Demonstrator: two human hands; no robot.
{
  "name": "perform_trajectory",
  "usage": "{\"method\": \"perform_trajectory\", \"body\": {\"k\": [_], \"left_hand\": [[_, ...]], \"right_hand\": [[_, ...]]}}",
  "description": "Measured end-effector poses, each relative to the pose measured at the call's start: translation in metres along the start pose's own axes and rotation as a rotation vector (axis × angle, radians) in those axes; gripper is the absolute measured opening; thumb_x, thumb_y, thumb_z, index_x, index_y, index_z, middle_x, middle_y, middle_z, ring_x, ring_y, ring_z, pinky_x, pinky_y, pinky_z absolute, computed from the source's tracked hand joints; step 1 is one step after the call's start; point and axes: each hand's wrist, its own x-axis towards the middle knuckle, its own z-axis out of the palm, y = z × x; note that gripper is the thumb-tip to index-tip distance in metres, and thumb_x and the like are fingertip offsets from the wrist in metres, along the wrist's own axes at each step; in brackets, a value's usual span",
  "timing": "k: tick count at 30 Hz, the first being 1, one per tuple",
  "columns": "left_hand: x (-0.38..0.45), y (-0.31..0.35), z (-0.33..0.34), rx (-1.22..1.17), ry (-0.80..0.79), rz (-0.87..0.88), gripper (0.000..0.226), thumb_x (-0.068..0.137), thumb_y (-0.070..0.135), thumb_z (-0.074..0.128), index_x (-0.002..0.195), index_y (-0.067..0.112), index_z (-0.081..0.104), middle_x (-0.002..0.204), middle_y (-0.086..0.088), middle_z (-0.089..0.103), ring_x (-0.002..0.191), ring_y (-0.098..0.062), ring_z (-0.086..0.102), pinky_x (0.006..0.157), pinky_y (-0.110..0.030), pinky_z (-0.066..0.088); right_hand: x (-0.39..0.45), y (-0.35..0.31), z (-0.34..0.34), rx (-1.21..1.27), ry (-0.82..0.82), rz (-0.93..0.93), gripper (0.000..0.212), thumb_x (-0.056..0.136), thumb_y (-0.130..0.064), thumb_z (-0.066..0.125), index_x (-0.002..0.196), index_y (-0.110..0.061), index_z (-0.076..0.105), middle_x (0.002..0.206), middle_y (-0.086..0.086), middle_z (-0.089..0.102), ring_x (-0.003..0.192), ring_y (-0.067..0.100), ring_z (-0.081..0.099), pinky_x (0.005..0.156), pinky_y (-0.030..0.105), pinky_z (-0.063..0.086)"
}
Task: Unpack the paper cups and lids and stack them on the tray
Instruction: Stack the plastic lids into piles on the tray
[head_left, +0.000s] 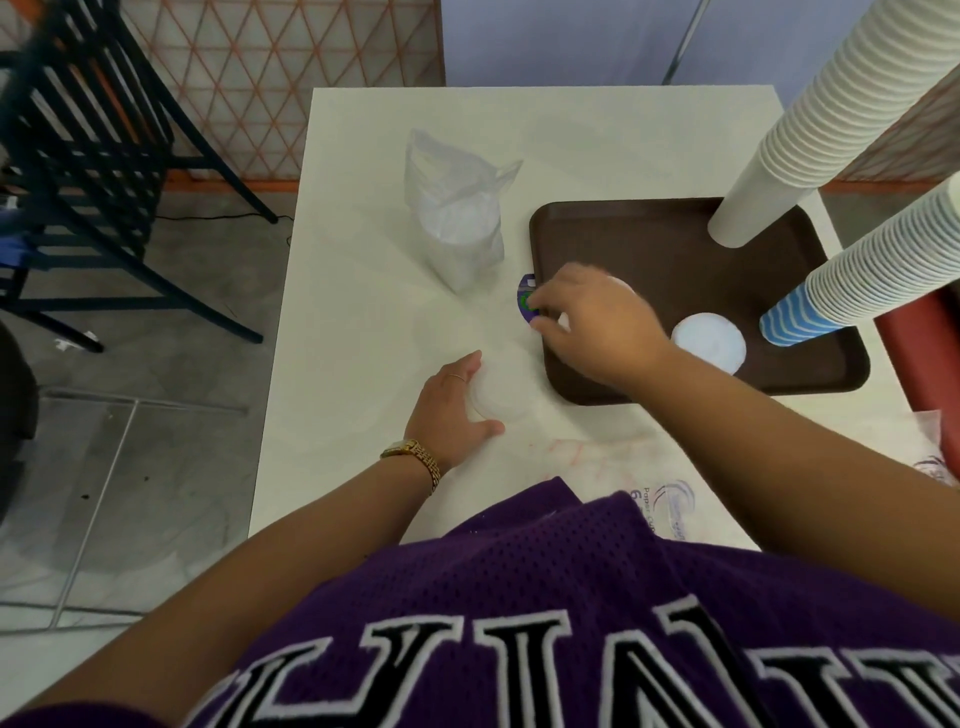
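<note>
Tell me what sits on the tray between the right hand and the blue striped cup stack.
In the head view, a white lid lies flat on the brown tray, between the right hand and the blue striped cup stack.

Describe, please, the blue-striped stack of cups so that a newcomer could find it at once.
Start at the dark brown tray on the right of the white table. Two tall stacks of cups stand on it, both leaning out of frame. The blue-striped stack is at the tray's near right corner, beside a white lid; its bottom cup bears wavy blue bands, while the plain white stack behind has none.

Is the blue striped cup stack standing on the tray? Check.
Yes, the blue striped cup stack stands on the brown tray's right edge.
</note>
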Motion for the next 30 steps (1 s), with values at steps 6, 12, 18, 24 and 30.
{"method": "perform_trajectory", "body": {"k": [6,12,18,24,30], "left_hand": [[-0.003,0.000,0.000,-0.003,0.009,-0.028,0.099,0.069,0.029,0.086,0.150,0.021,0.029,0.145,0.003,0.046,0.132,-0.018,0.041,0.111,-0.029,0.029],[-0.006,-0.001,-0.001,0.019,0.008,-0.025,0.099,0.071,0.033,0.084,0.151,0.022,0.027,0.147,0.003,0.044,0.132,-0.018,0.039,0.108,-0.025,0.025],[-0.003,0.000,0.002,0.047,0.009,-0.045,0.097,0.073,0.038,0.082,0.151,0.025,0.025,0.148,0.005,0.042,0.133,-0.017,0.038,0.106,-0.023,0.023],[-0.003,-0.002,0.000,0.028,0.017,-0.027,0.097,0.071,0.034,0.084,0.150,0.023,0.029,0.144,0.003,0.046,0.130,-0.018,0.041,0.108,-0.027,0.029],[-0.004,-0.006,0.000,0.016,0.027,0.012,0.097,0.069,0.033,0.085,0.149,0.022,0.031,0.140,0.003,0.048,0.128,-0.019,0.041,0.107,-0.023,0.025]], "right_hand": [[-0.004,-0.027,0.062,-0.239,-0.353,0.057,0.041,0.098,-0.036,0.053,0.133,-0.014,0.052,0.126,0.007,0.048,0.102,0.025,0.058,0.081,0.038,0.053],[-0.002,-0.029,0.074,-0.112,-0.364,0.148,0.053,0.096,-0.038,0.058,0.141,-0.014,0.042,0.131,0.008,0.049,0.104,0.026,0.061,0.084,0.036,0.053],[-0.004,-0.031,0.069,-0.082,-0.292,0.146,0.053,0.093,-0.034,0.064,0.140,-0.015,0.046,0.135,0.007,0.049,0.108,0.025,0.060,0.087,0.036,0.053],[-0.005,-0.032,0.051,0.153,-0.318,0.224,0.031,0.096,-0.026,0.061,0.126,-0.017,0.061,0.121,0.003,0.055,0.098,0.017,0.058,0.085,0.029,0.049],[-0.012,-0.018,-0.004,0.376,0.035,0.199,0.017,0.094,-0.025,0.061,0.101,-0.014,0.072,0.091,-0.008,0.059,0.081,0.009,0.053,0.077,0.025,0.045]]}}
